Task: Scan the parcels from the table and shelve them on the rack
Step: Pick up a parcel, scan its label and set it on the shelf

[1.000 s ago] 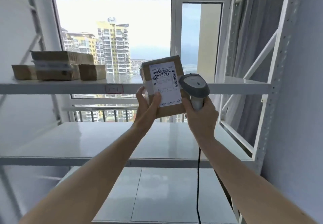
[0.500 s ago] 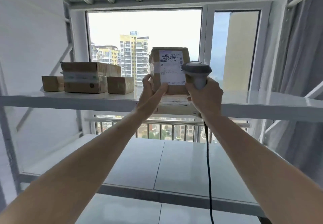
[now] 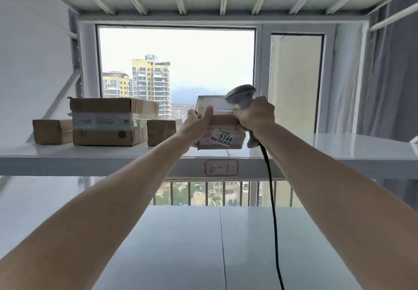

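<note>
A small brown parcel (image 3: 222,127) with a white label reading 5144 sits low over the white rack shelf (image 3: 316,147), just right of centre. My left hand (image 3: 196,123) holds its left side, thumb up along the front. My right hand (image 3: 255,114) grips the grey barcode scanner (image 3: 242,96) by its handle and also presses against the parcel's right side. The scanner's black cable (image 3: 272,199) hangs down from it. Whether the parcel's bottom touches the shelf I cannot tell.
Three brown cartons stand on the same shelf to the left: a small one (image 3: 52,131), a large taped one (image 3: 108,121) and another small one (image 3: 161,131). A red-edged tag (image 3: 221,167) marks the shelf's front edge. A lower shelf (image 3: 181,244) lies below, a window behind.
Both hands have tipped the parcel from upright to flat and carried it down and forward onto the upper shelf level, beside the cartons. The view has moved closer to the rack.
</note>
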The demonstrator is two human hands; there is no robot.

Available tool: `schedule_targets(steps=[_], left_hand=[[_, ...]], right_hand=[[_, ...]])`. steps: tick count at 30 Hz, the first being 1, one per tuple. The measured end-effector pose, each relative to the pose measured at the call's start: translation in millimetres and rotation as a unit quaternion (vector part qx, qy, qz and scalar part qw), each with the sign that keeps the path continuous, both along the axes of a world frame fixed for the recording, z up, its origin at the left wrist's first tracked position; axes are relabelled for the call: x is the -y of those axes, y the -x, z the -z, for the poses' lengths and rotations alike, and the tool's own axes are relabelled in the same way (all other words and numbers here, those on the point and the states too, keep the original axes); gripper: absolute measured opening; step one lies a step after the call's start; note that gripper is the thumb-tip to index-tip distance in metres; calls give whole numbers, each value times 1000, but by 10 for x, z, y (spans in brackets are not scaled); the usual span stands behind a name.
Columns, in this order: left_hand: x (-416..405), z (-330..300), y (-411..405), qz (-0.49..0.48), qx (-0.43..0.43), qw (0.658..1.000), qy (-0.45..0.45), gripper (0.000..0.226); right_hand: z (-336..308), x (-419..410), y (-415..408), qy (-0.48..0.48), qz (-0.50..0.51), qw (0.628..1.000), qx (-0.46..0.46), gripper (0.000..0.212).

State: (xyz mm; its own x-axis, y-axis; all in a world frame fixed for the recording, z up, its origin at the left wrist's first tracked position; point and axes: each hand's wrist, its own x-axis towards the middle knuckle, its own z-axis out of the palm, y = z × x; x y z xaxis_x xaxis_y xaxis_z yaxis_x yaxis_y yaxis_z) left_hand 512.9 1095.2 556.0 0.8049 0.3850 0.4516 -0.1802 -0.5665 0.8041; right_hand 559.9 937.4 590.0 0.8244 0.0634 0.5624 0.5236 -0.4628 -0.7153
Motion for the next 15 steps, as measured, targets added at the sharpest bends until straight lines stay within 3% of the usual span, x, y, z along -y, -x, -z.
schedule_targets(steps=[10, 15], left_hand=[[-327, -37, -403, -48, -78, 992, -85, 73], [-478, -45, -631, -58, -90, 987, -124, 58]], right_hand=[[-45, -425, -534, 40, -4, 997, -73, 34], [-97, -525, -681, 52, -14, 994, -96, 34]])
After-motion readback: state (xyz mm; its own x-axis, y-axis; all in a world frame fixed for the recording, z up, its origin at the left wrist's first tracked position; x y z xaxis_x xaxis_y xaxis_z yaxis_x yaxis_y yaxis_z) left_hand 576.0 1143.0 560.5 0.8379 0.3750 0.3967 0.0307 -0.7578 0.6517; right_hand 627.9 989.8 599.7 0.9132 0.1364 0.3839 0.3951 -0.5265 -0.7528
